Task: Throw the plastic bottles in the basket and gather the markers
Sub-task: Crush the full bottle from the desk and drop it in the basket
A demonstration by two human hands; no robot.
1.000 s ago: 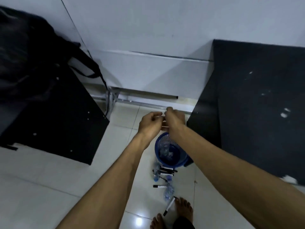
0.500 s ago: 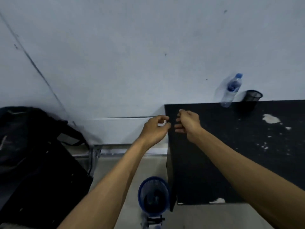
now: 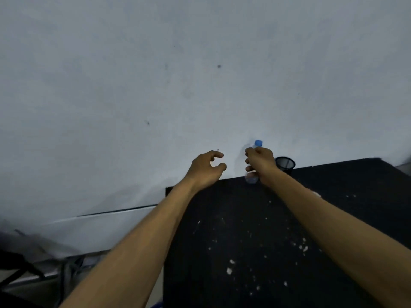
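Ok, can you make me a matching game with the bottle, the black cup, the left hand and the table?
Things:
1. bottle
2. mesh cup
3. left hand
4. table

States:
A. open, holding nothing
B. black with white flecks
C. gripped by the right hand
D. standing at the wall, right of the bottle

Pairs: 1-C, 2-D, 3-A, 4-B

Mesh cup (image 3: 285, 163) just beside bottle (image 3: 252, 178)
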